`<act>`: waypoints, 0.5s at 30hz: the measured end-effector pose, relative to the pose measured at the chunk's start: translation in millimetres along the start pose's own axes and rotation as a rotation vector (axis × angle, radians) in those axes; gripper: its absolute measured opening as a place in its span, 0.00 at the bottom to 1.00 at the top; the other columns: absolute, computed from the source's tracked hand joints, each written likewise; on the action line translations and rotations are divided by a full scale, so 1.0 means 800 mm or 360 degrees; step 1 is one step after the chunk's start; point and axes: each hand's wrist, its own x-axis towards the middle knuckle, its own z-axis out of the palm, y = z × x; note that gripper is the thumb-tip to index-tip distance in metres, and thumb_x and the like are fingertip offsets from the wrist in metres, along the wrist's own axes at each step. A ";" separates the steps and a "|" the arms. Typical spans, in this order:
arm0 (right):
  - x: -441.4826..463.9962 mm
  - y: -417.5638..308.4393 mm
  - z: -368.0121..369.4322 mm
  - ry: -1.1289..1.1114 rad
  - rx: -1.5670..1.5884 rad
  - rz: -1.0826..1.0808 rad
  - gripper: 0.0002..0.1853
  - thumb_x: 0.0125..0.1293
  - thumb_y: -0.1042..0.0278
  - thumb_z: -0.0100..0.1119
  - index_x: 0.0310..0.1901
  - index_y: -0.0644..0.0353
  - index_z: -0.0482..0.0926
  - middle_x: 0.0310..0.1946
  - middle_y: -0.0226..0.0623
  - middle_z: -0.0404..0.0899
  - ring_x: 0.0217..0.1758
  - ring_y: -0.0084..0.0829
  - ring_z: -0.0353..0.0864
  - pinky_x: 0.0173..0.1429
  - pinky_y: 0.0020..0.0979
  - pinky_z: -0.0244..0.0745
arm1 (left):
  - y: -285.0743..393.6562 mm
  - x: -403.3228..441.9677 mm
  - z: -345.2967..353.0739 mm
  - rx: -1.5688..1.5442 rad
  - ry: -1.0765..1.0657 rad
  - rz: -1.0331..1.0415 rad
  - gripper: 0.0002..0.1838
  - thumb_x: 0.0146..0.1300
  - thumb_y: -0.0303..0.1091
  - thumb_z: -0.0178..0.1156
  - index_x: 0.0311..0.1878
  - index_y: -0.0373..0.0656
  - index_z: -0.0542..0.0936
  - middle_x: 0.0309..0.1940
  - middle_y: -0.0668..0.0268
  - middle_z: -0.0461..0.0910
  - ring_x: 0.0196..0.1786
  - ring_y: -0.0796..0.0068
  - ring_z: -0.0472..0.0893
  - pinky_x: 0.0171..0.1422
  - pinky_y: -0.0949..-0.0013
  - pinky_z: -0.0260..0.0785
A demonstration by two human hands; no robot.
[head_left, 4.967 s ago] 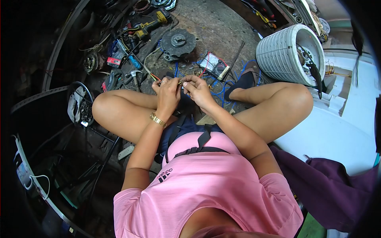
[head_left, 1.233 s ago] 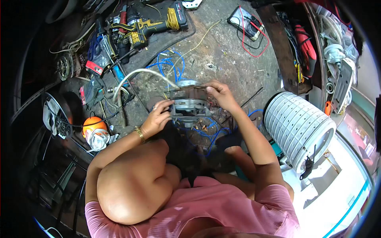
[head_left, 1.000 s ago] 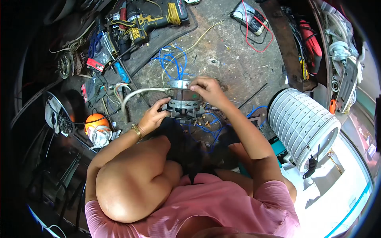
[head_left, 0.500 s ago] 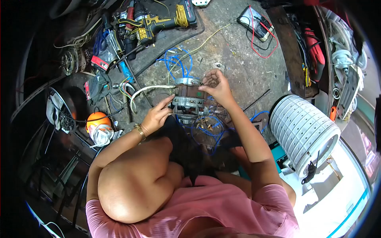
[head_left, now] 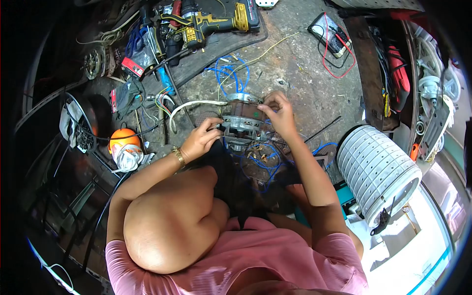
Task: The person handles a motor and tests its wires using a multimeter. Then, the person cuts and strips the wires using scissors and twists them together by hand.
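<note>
An electric motor [head_left: 242, 119] with a brown band round its middle and grey metal ends lies on the floor before me. My left hand [head_left: 200, 141] is at its left side, fingers bent and close together, the tips against the casing. My right hand [head_left: 280, 117] is at the upper right edge, thumb and forefinger pinched together there. Whatever lies between those fingertips is too small to make out. A white cable [head_left: 194, 104] leaves the motor to the left. Blue wire [head_left: 231, 73] loops behind it, and more blue wire [head_left: 268, 164] lies tangled in front.
A yellow cordless drill [head_left: 211, 24] lies at the back left among pliers and tools. At the back right is a multimeter [head_left: 330, 37] with red and black leads. A white perforated drum [head_left: 378, 167] stands right. An orange round object [head_left: 124, 140] is on the left.
The view has shifted slightly, so the scene sits farther right. My right hand's raised fingers have curled lower, and my left fingers are bent a little more. Both hands stay at the motor.
</note>
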 end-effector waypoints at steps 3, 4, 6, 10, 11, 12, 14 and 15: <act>-0.021 -0.007 0.002 0.0452 -0.0053 0.0058 0.10 0.55 0.74 0.67 0.28 0.65 0.72 0.28 0.34 0.70 0.33 0.25 0.73 0.36 0.28 0.69 | 0.002 -0.002 0.000 -0.0003 -0.0025 -0.0073 0.06 0.56 0.22 0.59 0.37 0.41 0.77 0.47 0.60 0.73 0.51 0.57 0.79 0.46 0.60 0.75; -0.032 -0.010 -0.001 0.0472 -0.0010 0.0087 0.10 0.55 0.74 0.65 0.28 0.64 0.71 0.27 0.35 0.71 0.32 0.27 0.73 0.36 0.30 0.69 | 0.002 -0.001 0.000 0.0014 -0.0012 -0.0023 0.06 0.55 0.22 0.60 0.37 0.40 0.76 0.45 0.60 0.73 0.50 0.57 0.79 0.46 0.61 0.75; -0.063 -0.019 -0.007 0.0514 0.0078 0.0144 0.09 0.57 0.74 0.63 0.30 0.64 0.71 0.27 0.36 0.71 0.31 0.30 0.73 0.36 0.33 0.69 | 0.000 0.001 -0.002 0.0047 0.0012 0.0076 0.07 0.54 0.21 0.61 0.36 0.39 0.76 0.40 0.60 0.73 0.49 0.57 0.79 0.46 0.62 0.74; -0.132 -0.057 -0.003 -0.0352 -0.0533 -0.0369 0.09 0.60 0.72 0.60 0.38 0.65 0.70 0.30 0.37 0.72 0.32 0.27 0.73 0.39 0.30 0.69 | 0.004 0.005 -0.005 0.0048 -0.0013 0.0094 0.06 0.56 0.23 0.59 0.38 0.42 0.77 0.39 0.61 0.75 0.52 0.58 0.78 0.50 0.60 0.74; -0.148 -0.062 0.005 -0.0369 -0.0464 -0.0162 0.11 0.61 0.72 0.60 0.41 0.65 0.70 0.31 0.37 0.73 0.34 0.28 0.74 0.41 0.30 0.70 | 0.006 0.007 -0.006 0.0054 -0.0018 0.0101 0.07 0.56 0.23 0.59 0.38 0.42 0.77 0.39 0.61 0.75 0.53 0.58 0.78 0.50 0.60 0.74; -0.163 -0.063 0.017 -0.0388 -0.0395 0.0043 0.12 0.61 0.72 0.60 0.43 0.64 0.69 0.33 0.37 0.74 0.36 0.28 0.75 0.42 0.31 0.71 | 0.007 0.007 -0.006 0.0060 -0.0019 0.0108 0.07 0.56 0.23 0.60 0.38 0.42 0.77 0.39 0.61 0.75 0.53 0.58 0.78 0.50 0.60 0.74; -0.184 -0.048 0.044 -0.0219 -0.0153 0.0431 0.16 0.61 0.71 0.61 0.48 0.64 0.68 0.38 0.38 0.74 0.39 0.29 0.76 0.45 0.32 0.72 | 0.011 0.005 -0.005 0.0043 -0.0008 0.0075 0.07 0.56 0.23 0.59 0.38 0.42 0.77 0.39 0.61 0.75 0.52 0.57 0.78 0.50 0.61 0.74; -0.194 -0.027 0.061 -0.0035 0.0022 0.0607 0.19 0.61 0.70 0.62 0.50 0.65 0.67 0.41 0.39 0.74 0.41 0.30 0.76 0.45 0.33 0.73 | 0.013 0.006 -0.006 0.0039 0.0002 0.0058 0.07 0.56 0.23 0.59 0.39 0.42 0.77 0.39 0.61 0.75 0.51 0.57 0.78 0.49 0.61 0.74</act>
